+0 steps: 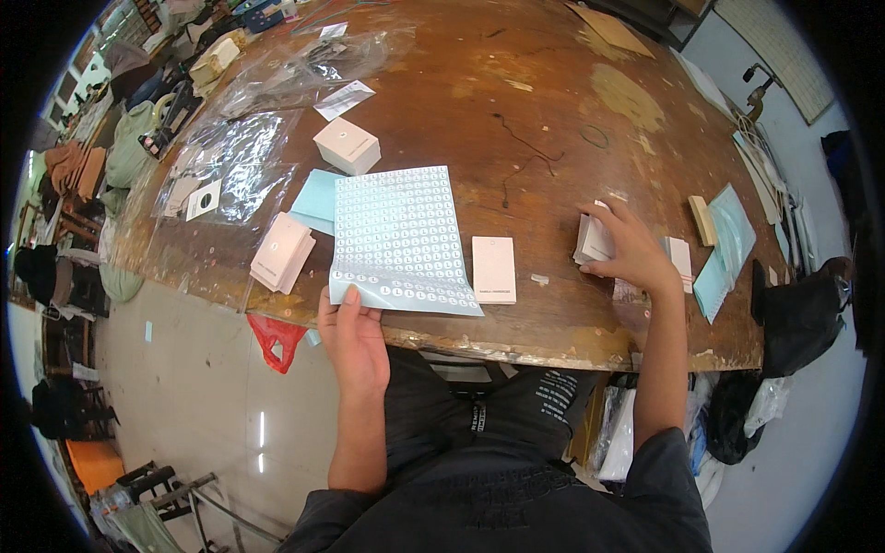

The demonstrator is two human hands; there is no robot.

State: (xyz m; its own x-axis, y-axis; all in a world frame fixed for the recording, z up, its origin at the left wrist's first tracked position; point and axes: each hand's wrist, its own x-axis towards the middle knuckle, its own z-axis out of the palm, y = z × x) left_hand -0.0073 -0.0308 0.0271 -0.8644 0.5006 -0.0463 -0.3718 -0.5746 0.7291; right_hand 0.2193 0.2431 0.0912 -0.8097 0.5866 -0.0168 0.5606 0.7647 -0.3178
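A single head-worn fisheye camera looks steeply down from above the seated person's lap onto the scuffed brown wooden worktop (553, 120), facing away from the body toward its far edge. It sits close: both forearms enter from the lower edge, and the near worktop rim bows across mid-frame. Grey floor (194, 387) curves along the left, with black corners ringing the picture.

Lt-blue sticker sheet (398, 237) w/ white dots, pale-pink cards (592, 241)

Clear plastic bags (241, 166) and a red bag (275, 336) near the wooden table (516, 111).
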